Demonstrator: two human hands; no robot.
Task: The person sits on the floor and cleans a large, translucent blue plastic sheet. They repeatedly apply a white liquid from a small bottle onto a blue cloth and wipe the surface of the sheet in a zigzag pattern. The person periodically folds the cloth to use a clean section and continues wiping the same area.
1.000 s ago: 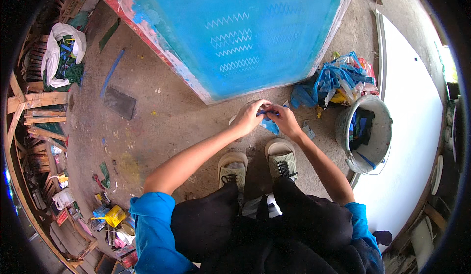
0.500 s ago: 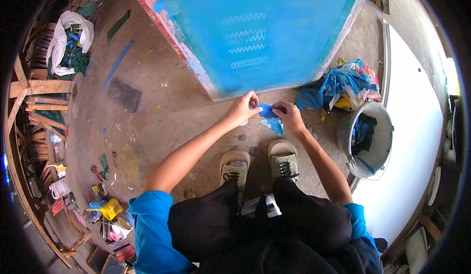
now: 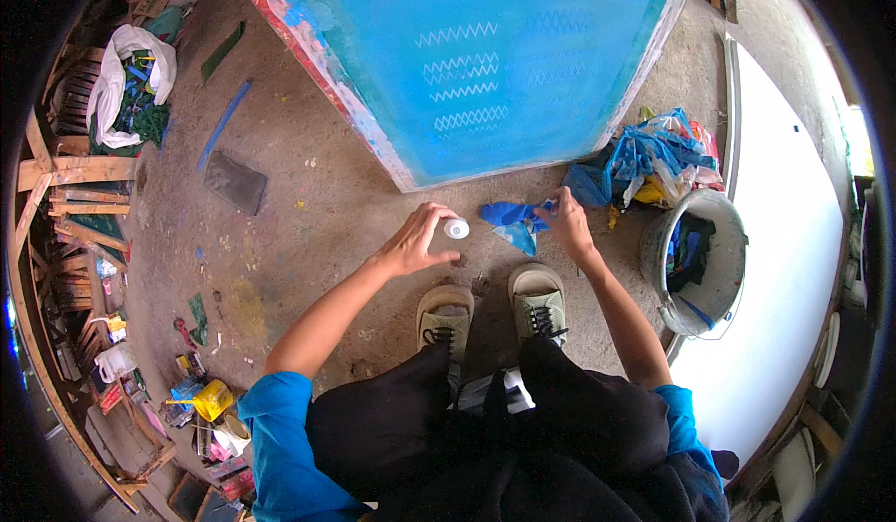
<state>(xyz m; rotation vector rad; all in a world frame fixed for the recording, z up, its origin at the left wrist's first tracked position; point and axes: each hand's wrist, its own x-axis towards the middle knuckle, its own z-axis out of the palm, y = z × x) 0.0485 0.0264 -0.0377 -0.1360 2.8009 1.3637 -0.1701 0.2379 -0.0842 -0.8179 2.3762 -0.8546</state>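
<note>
My left hand (image 3: 417, 240) is open, thumb and fingers spread around a small white round-topped object (image 3: 455, 229), perhaps a bottle seen from above. Whether the fingers touch it, I cannot tell. My right hand (image 3: 568, 224) pinches the right end of a crumpled blue cloth-like piece (image 3: 505, 213) close to the floor. Under and just in front of that lies a light-blue and white scrap (image 3: 519, 236). Beyond both hands stands a large framed mesh screen (image 3: 485, 111), blue with rows of white zigzag lines, its lower edge near the blue piece.
Right of my hands lie a heap of plastic bags (image 3: 653, 162) and a metal bucket (image 3: 691, 307) with dark scraps. A white board (image 3: 793, 242) is farther right. On the left are a white sack (image 3: 112, 111), a dark flat piece (image 3: 235, 183), wooden racks (image 3: 89, 167) and a yellow container (image 3: 214, 399).
My left hand has let go of the blue piece and moved left and down to the white object. The right hand has shifted slightly right, keeping the blue piece's end.
</note>
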